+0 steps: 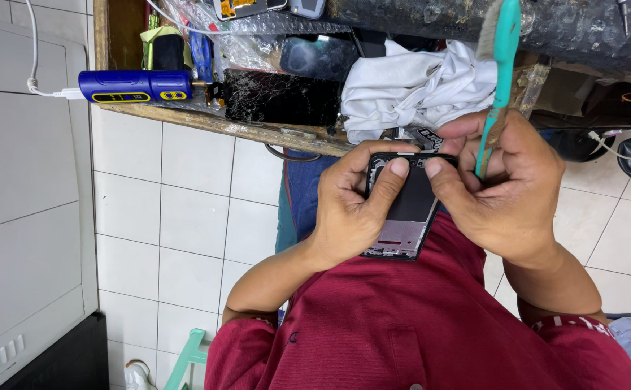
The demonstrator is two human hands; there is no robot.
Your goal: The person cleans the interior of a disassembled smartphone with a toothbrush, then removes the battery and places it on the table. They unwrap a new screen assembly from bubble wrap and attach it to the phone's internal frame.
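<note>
Both hands are clamped on a black phone frame (407, 209): left hand (351, 206) cradles it, right hand (507, 188) also pinches a teal brush (499, 79), near the counter (258, 130).

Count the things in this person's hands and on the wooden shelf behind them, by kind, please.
Opened phone body: 1
Teal-handled brush: 1
Cracked phone screen: 1
Blue cylindrical tool: 1
White cloth: 1
Total: 5

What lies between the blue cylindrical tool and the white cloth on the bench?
In the head view, a cracked black screen panel lies between the blue tool and the white cloth.
</note>
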